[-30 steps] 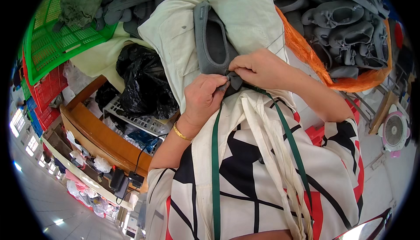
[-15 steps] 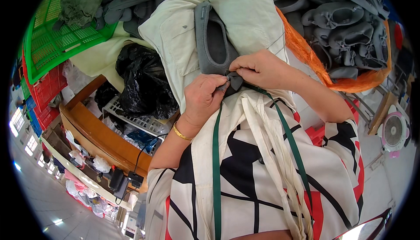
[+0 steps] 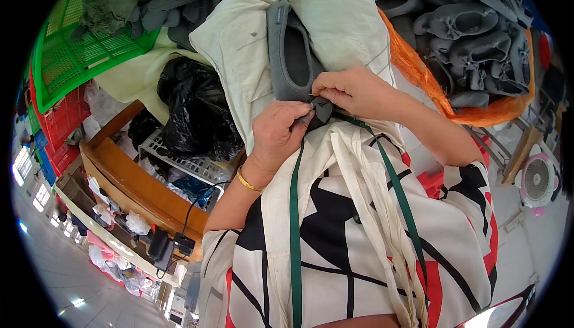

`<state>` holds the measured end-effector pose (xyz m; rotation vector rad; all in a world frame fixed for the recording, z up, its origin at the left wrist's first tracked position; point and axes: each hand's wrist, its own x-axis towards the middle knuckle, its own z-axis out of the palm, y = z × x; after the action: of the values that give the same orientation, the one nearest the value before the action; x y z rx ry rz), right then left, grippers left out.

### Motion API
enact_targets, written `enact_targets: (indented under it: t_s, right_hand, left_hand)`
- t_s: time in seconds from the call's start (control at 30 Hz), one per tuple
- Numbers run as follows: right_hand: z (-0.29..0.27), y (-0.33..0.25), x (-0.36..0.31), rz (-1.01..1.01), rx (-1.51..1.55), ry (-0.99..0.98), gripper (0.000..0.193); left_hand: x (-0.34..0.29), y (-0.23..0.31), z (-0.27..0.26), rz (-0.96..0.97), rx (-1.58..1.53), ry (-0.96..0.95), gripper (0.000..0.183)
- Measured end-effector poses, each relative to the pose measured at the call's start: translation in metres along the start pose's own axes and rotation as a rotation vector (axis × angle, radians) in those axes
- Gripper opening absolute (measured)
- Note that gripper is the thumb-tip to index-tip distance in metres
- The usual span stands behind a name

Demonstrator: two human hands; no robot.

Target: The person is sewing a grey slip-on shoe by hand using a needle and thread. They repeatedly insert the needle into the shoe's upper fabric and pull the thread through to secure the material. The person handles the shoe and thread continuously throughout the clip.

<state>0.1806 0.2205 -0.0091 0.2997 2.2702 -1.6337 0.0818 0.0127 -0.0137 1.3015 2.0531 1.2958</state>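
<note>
Pinching a small dark bow (image 3: 323, 110) at the grey slipper (image 3: 291, 53) toe, both hands together; attachment looks unfinished.

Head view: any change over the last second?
No visible change. Left hand and right hand both pinch the small dark bow at the end of the grey slipper as before; the pale cloth under it has not shifted.
</note>
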Motion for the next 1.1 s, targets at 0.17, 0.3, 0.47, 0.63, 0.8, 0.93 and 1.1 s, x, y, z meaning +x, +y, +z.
enact_targets:
  t_s: [0.17, 0.3, 0.47, 0.63, 0.8, 0.93, 1.1]
  right_hand:
    - [0.004, 0.005, 0.000, -0.030, 0.021, 0.022, 0.013]
    - [0.010, 0.001, 0.003, 0.012, -0.022, 0.018, 0.015]
    - [0.026, -0.011, 0.016, 0.036, -0.072, 0.068, 0.015]
    - [0.024, -0.020, 0.023, -0.014, -0.111, 0.059, 0.013]
    - [0.006, -0.027, 0.025, -0.125, -0.328, 0.115, 0.009]
    - [0.006, -0.039, 0.028, -0.247, -0.449, 0.124, 0.008]
    - [0.012, -0.031, 0.035, -0.198, -0.384, 0.001, 0.006]
  left_hand:
    - [-0.002, -0.002, 0.001, -0.008, -0.019, 0.026, 0.024]
    - [-0.003, -0.001, -0.001, -0.008, -0.019, 0.043, 0.024]
    - [-0.003, 0.001, -0.005, 0.048, 0.089, 0.014, 0.028]
    - [-0.004, 0.002, -0.006, 0.170, 0.285, 0.010, 0.031]
    - [-0.004, 0.007, -0.010, 0.191, 0.342, -0.033, 0.037]
    - [-0.003, 0.007, -0.011, 0.244, 0.414, -0.042, 0.038]
    - [0.000, 0.007, -0.011, 0.327, 0.472, -0.010, 0.033]
